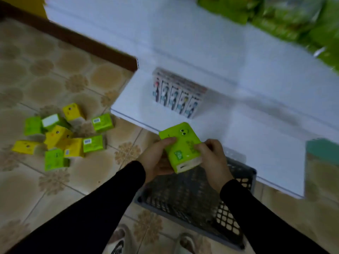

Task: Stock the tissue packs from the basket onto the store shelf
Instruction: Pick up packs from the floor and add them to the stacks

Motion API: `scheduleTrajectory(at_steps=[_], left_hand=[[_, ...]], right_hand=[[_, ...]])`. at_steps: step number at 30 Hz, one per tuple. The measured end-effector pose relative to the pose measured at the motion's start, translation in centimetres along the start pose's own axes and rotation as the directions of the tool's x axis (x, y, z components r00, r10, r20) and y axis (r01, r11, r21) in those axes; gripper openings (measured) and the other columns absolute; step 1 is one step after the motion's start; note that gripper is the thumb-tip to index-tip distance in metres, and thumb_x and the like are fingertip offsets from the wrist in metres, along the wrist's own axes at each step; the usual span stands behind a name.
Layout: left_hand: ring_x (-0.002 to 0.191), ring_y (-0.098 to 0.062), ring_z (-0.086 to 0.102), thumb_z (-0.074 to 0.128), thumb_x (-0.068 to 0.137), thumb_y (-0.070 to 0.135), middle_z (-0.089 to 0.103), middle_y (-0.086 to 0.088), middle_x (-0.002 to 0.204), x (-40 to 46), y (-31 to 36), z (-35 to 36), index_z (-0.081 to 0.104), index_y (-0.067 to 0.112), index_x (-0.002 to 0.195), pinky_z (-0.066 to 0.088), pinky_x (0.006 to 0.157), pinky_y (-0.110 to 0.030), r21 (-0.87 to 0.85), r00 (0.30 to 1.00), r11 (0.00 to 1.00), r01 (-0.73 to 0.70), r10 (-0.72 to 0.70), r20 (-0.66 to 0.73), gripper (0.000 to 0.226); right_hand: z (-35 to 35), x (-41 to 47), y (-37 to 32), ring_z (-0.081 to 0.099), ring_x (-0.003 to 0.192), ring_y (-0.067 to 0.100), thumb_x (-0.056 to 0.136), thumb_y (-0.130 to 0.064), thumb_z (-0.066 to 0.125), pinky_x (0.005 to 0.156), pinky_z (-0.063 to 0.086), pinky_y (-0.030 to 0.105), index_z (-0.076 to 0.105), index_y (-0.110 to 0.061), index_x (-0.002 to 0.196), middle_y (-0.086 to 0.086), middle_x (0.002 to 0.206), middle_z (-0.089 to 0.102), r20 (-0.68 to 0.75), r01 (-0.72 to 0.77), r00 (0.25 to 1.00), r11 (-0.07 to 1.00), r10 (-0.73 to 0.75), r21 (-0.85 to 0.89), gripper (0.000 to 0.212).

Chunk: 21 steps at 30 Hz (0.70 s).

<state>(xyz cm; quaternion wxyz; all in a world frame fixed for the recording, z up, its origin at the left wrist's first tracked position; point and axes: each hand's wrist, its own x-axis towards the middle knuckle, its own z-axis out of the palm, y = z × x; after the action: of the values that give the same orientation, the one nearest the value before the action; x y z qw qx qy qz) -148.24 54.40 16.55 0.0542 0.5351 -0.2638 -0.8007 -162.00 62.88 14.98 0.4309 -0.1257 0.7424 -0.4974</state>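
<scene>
Both hands pinch one green tissue pack (180,146) above the basket (245,180): left hand (157,158) at nine o'clock, right hand (212,158) at three, probably squaring it for the white shelf (256,125) at twelve o'clock. Loose packs (62,136) litter the floor at nine.

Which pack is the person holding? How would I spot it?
Look just above the dark basket, at the white shelf's front edge. Both hands hold one green pack there. Unlike the packs on the floor, it shows two cartoon eyes.
</scene>
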Motion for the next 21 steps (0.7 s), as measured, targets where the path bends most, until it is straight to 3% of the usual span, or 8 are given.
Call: scheduleTrajectory(at_steps=[4,8,10,12,14,16,18,21], left_hand=[[0.091,-0.031,0.067,0.064,0.09,0.033,0.064,-0.012,0.112,-11.8,10.5,1.4,0.053,0.027,0.125,0.057,0.081,-0.042,0.11,0.972,0.967,-0.232,0.227,0.053,0.038],[0.082,-0.027,0.071,0.066,0.089,0.026,0.071,-0.01,0.101,-23.9,18.6,2.3,0.062,0.02,0.115,0.057,0.076,-0.038,0.203,0.916,0.895,-0.396,0.369,0.159,0.028],[0.074,-0.024,0.071,0.068,0.086,0.024,0.071,-0.006,0.089,-29.4,22.0,2.8,0.061,0.021,0.112,0.057,0.077,-0.039,0.232,0.885,0.856,-0.462,0.428,0.182,0.026],[0.075,-0.023,0.071,0.073,0.081,0.024,0.073,-0.007,0.097,-34.9,25.6,3.4,0.061,0.019,0.117,0.059,0.078,-0.039,0.256,0.837,0.797,-0.546,0.51,0.198,0.038],[0.074,-0.021,0.071,0.075,0.08,0.023,0.072,-0.008,0.102,-40.5,28.8,4.4,0.06,0.019,0.122,0.06,0.073,-0.037,0.228,0.77,0.736,-0.638,0.604,0.205,0.045],[0.067,-0.019,0.069,0.068,0.087,0.021,0.068,-0.005,0.094,-45.3,31.1,5.8,0.06,0.021,0.115,0.06,0.067,-0.035,0.168,0.7,0.68,-0.714,0.688,0.192,0.029],[0.067,-0.02,0.066,0.064,0.09,0.019,0.064,-0.005,0.094,-49.0,32.5,7.6,0.057,0.022,0.104,0.059,0.069,-0.038,0.107,0.643,0.635,-0.765,0.743,0.185,0.016],[0.064,-0.021,0.063,0.062,0.092,0.02,0.057,-0.008,0.096,-52.7,33.1,10.3,0.05,0.018,0.106,0.059,0.071,-0.041,0.053,0.589,0.592,-0.804,0.782,0.205,0.019]], right_hand=[[-0.8,-6.5,-13.4,0.051,0.083,0.02,0.059,-0.04,0.069,0.074,0.039,0.039,0.054,-0.034,0.073,-0.002,0.082,0.051,0.129,0.143,0.98,0.988,-0.149,0.053,0.022],[-1.1,-14.0,-25.7,0.052,0.077,0.018,0.073,-0.024,0.071,0.065,0.043,0.035,0.053,-0.023,0.084,0.001,0.086,0.053,0.21,0.241,0.938,0.955,-0.275,0.174,0.022],[-1.3,-17.1,-30.3,0.056,0.083,0.021,0.087,-0.019,0.071,0.069,0.047,0.038,0.054,-0.019,0.088,0.005,0.093,0.056,0.226,0.296,0.913,0.933,-0.339,0.203,0.018],[-1.4,-20.2,-34.7,0.062,0.095,0.023,0.094,-0.023,0.065,0.08,0.053,0.038,0.056,-0.02,0.092,0.011,0.108,0.061,0.227,0.359,0.883,0.903,-0.411,0.237,0.009],[-1.6,-23.5,-39.4,0.065,0.106,0.023,0.094,-0.028,0.063,0.091,0.056,0.039,0.057,-0.018,0.102,0.013,0.12,0.062,0.176,0.429,0.858,0.862,-0.483,0.271,0.014],[-2.0,-26.8,-43.5,0.064,0.111,0.026,0.093,-0.031,0.064,0.095,0.055,0.045,0.056,-0.017,0.11,0.011,0.12,0.062,0.105,0.511,0.825,0.812,-0.555,0.28,0.024],[-2.5,-29.8,-46.5,0.064,0.111,0.025,0.091,-0.036,0.064,0.095,0.054,0.047,0.055,-0.022,0.113,0.004,0.117,0.06,0.059,0.595,0.777,0.761,-0.627,0.259,0.028],[-3.0,-33.8,-49.1,0.066,0.104,0.014,0.079,-0.055,0.065,0.092,0.055,0.04,0.052,-0.032,0.116,-0.003,0.12,0.057,0.06,0.693,0.697,0.692,-0.715,0.202,0.045]])
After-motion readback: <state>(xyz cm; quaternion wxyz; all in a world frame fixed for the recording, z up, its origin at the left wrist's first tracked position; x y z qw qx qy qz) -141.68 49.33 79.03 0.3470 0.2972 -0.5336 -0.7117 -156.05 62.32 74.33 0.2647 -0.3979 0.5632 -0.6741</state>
